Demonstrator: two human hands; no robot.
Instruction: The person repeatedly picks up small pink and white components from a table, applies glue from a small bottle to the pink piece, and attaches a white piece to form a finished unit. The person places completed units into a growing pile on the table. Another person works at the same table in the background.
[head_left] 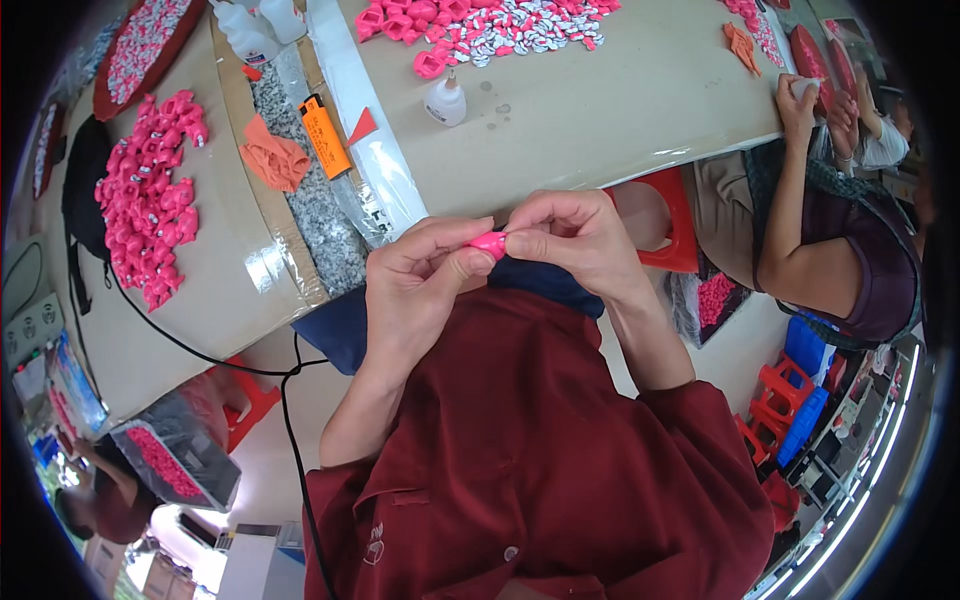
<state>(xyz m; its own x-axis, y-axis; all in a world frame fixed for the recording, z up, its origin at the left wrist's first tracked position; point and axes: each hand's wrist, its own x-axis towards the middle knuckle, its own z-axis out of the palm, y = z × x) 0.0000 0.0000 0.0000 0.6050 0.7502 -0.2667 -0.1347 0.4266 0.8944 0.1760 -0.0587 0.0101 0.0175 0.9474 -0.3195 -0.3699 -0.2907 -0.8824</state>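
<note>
Close to my body, at the table's near edge, a small glossy pink plastic piece (488,243) is pinched between both hands. My left hand (425,268) grips its left side between thumb and fingers. From the other side, my right hand (578,243) presses thumb and fingertips on its right end, where a small white spot shows. Fingers cover most of the piece, so its full shape is hidden. Beyond my hands stands a small white bottle with a nozzle (445,102). Farther back lie a pile of pink hollow pieces (400,22) and many small white-and-pink parts (510,35).
To the left are a heap of pink figures (152,200), an orange cloth (273,152), an orange box-shaped item (325,138) and white bottles (245,35). A black cable (290,440) hangs beside me. A co-worker (820,220) sits at right, near a red stool (670,225).
</note>
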